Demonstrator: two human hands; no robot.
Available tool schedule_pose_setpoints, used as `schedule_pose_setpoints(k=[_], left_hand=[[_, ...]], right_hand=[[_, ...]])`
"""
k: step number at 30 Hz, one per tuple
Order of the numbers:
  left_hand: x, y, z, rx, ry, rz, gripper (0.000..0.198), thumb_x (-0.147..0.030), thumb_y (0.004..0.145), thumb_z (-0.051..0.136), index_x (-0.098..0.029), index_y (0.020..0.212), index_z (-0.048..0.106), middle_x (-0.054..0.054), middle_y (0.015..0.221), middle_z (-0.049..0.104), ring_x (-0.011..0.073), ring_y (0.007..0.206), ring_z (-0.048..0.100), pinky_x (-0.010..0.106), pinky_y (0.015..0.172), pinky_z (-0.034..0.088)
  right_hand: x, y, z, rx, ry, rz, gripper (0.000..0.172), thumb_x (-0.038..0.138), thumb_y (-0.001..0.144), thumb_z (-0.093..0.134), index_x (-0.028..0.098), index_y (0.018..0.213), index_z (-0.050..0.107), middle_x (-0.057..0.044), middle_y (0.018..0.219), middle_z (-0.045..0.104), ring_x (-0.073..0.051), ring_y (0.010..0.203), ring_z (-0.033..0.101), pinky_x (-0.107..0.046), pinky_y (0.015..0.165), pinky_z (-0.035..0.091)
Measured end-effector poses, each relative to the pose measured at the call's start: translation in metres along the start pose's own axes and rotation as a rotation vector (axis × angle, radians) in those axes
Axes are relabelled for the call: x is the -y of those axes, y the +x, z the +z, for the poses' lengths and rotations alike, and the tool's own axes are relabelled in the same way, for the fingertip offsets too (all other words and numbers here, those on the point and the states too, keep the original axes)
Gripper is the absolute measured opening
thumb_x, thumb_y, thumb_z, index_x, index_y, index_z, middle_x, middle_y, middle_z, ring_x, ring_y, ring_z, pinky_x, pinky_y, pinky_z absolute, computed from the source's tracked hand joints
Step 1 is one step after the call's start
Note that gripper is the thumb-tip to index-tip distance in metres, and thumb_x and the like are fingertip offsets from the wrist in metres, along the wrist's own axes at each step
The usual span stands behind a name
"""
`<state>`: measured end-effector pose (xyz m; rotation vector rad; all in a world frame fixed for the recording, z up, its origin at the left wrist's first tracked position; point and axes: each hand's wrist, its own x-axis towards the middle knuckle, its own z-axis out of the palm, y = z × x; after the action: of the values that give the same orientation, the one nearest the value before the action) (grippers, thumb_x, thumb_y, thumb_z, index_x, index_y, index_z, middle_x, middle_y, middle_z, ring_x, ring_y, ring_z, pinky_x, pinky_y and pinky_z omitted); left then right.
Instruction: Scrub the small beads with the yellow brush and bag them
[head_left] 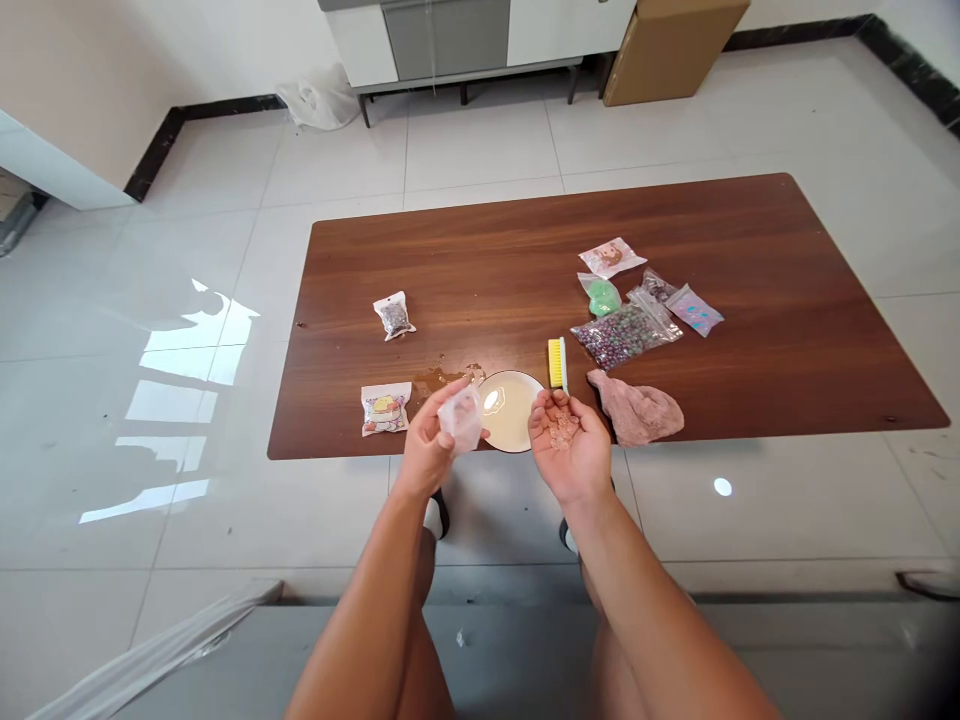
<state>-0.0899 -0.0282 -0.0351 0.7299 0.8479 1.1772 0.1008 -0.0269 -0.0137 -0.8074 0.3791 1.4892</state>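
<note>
My left hand [431, 438] is closed around a small translucent plastic container [461, 420]; whether it is a cup or a stiff bag I cannot tell. Palm up and cupped, my right hand [571, 450] carries a small heap of clear beads [562, 428]. Between the two hands a round cream plate [513, 405] with a dark rim sits at the table's near edge, partly behind my fingers. Just beyond my right fingertips lies a scrub brush [556, 363] with yellow bristles. A pink cloth [641, 408] is crumpled to the right of that hand.
On the brown table [465, 260], a printed packet [386, 409] and a smaller packet [394, 315] lie left. Wet spots [442, 375] show beside the plate. Right of centre are a zip bag of dark beads [628, 330], a green bag [602, 297] and several other packets.
</note>
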Motion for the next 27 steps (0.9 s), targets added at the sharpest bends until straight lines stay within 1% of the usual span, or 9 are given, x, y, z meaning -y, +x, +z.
schedule_pose_setpoints(k=[3, 5, 9, 12, 14, 17, 20, 22, 27], left_hand=[[0.009, -0.02, 0.011, 0.098, 0.054, -0.067, 0.083, -0.062, 0.06, 0.093, -0.028, 0.132, 0.069, 0.007, 0.111, 0.07, 0.0216, 0.091, 0.069, 0.038, 0.08, 0.064], [0.014, -0.029, 0.017, 0.112, 0.173, -0.064, 0.076, -0.06, 0.065, 0.091, -0.026, 0.129, 0.07, 0.008, 0.111, 0.071, 0.0229, 0.093, 0.07, 0.04, 0.084, 0.062], [0.017, -0.033, 0.027, 0.057, 0.711, 0.059, 0.055, -0.054, 0.076, 0.086, -0.025, 0.121, 0.074, 0.009, 0.116, 0.074, 0.0253, 0.106, 0.07, 0.04, 0.097, 0.056], [0.016, -0.027, 0.034, 0.148, 1.014, 0.13, 0.049, -0.047, 0.081, 0.084, -0.027, 0.124, 0.072, 0.006, 0.112, 0.077, 0.0232, 0.105, 0.07, 0.037, 0.096, 0.056], [0.016, -0.022, 0.038, 0.224, 1.061, 0.187, 0.054, -0.045, 0.083, 0.082, -0.028, 0.132, 0.068, 0.006, 0.115, 0.077, 0.0218, 0.105, 0.07, 0.035, 0.097, 0.056], [0.02, -0.018, 0.039, 0.274, 1.06, 0.23, 0.071, -0.045, 0.083, 0.083, -0.029, 0.147, 0.056, 0.008, 0.124, 0.075, 0.0222, 0.111, 0.07, 0.035, 0.099, 0.056], [0.026, -0.018, 0.04, 0.285, 1.055, 0.21, 0.093, -0.049, 0.076, 0.087, -0.029, 0.156, 0.045, 0.01, 0.129, 0.073, 0.0258, 0.117, 0.07, 0.039, 0.1, 0.056], [0.031, -0.019, 0.041, 0.271, 1.033, 0.204, 0.101, -0.05, 0.072, 0.09, -0.028, 0.158, 0.04, 0.011, 0.131, 0.073, 0.0274, 0.119, 0.069, 0.041, 0.102, 0.056], [0.04, -0.018, 0.042, 0.25, 0.945, 0.208, 0.1, -0.053, 0.073, 0.088, -0.027, 0.158, 0.042, 0.012, 0.13, 0.073, 0.0268, 0.119, 0.07, 0.041, 0.102, 0.056]], right_hand=[[-0.002, -0.006, 0.001, -0.014, 0.051, -0.04, 0.022, 0.014, 0.096, 0.046, 0.016, 0.085, 0.065, -0.007, 0.079, 0.076, -0.015, 0.083, 0.078, -0.025, 0.078, 0.067], [-0.002, -0.008, 0.002, -0.015, 0.086, -0.07, 0.024, 0.014, 0.097, 0.044, 0.015, 0.086, 0.065, -0.007, 0.08, 0.077, -0.015, 0.088, 0.078, -0.026, 0.085, 0.066], [0.001, -0.01, 0.006, -0.017, 0.126, -0.1, 0.025, 0.015, 0.098, 0.043, 0.013, 0.087, 0.065, -0.014, 0.087, 0.078, -0.019, 0.092, 0.079, -0.031, 0.087, 0.067], [0.006, -0.009, 0.008, -0.033, 0.137, -0.114, 0.023, 0.017, 0.098, 0.044, 0.013, 0.089, 0.065, -0.015, 0.09, 0.078, -0.02, 0.092, 0.079, -0.032, 0.086, 0.067], [0.009, -0.008, 0.009, 0.002, 0.125, -0.172, 0.022, 0.018, 0.097, 0.044, 0.014, 0.089, 0.064, -0.013, 0.091, 0.078, -0.018, 0.092, 0.078, -0.032, 0.087, 0.066], [0.011, -0.004, 0.008, 0.074, 0.08, -0.259, 0.019, 0.02, 0.096, 0.047, 0.015, 0.09, 0.065, -0.011, 0.093, 0.077, -0.017, 0.093, 0.078, -0.03, 0.089, 0.065], [0.009, -0.003, 0.007, 0.079, 0.062, -0.283, 0.018, 0.021, 0.095, 0.048, 0.016, 0.09, 0.065, -0.009, 0.093, 0.077, -0.016, 0.094, 0.077, -0.029, 0.089, 0.065], [0.007, -0.002, 0.005, 0.067, 0.064, -0.282, 0.017, 0.021, 0.095, 0.048, 0.017, 0.09, 0.064, -0.008, 0.093, 0.077, -0.016, 0.094, 0.077, -0.03, 0.087, 0.066], [0.008, 0.001, 0.003, 0.046, 0.092, -0.267, 0.02, 0.019, 0.095, 0.046, 0.018, 0.088, 0.065, -0.006, 0.091, 0.076, -0.015, 0.093, 0.076, -0.029, 0.082, 0.066]])
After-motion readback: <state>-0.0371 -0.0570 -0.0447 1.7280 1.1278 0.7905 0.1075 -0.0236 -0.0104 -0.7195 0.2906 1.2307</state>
